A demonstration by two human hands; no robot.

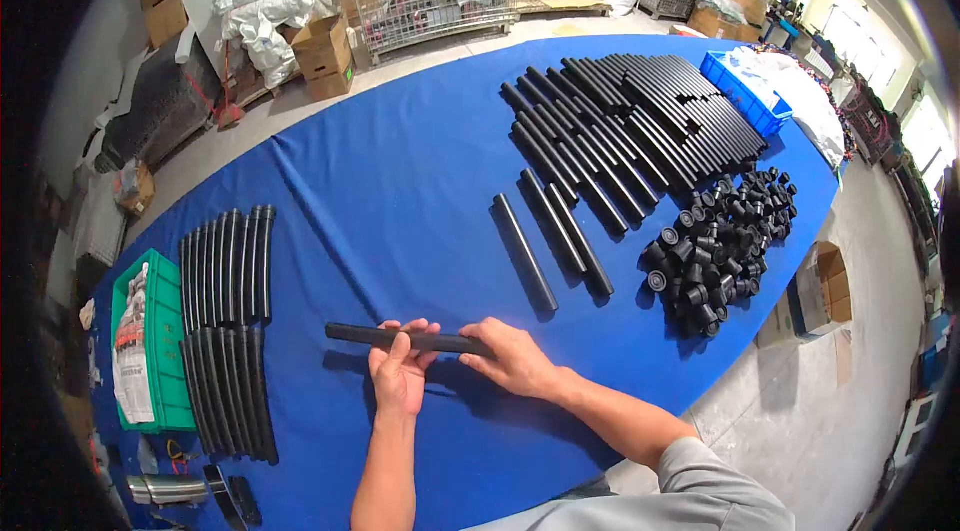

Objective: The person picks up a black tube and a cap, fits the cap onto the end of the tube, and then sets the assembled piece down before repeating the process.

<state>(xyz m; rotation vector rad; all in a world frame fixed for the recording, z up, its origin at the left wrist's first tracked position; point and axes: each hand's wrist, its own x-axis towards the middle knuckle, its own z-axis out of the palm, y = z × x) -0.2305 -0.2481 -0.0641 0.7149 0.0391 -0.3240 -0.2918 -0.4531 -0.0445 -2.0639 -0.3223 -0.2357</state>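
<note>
A black tube (358, 334) lies nearly level across both hands, above the blue cloth. My left hand (400, 376) grips it near the middle, thumb on the near side and fingers behind. Closed around the tube's right end is my right hand (512, 359), which hides that end. Beyond the hands, a few separate black tubes (524, 253) lie on the cloth. A heap of small black caps (715, 251) is piled to the right of them.
Many black tubes (610, 121) lie in rows at the back, beside a blue crate (745, 96). On the left, two rows of black tubes (228, 266) flank a green crate (165, 351). Metal cylinders (168, 489) sit at the lower left. Cardboard boxes (825, 286) stand on the floor at right.
</note>
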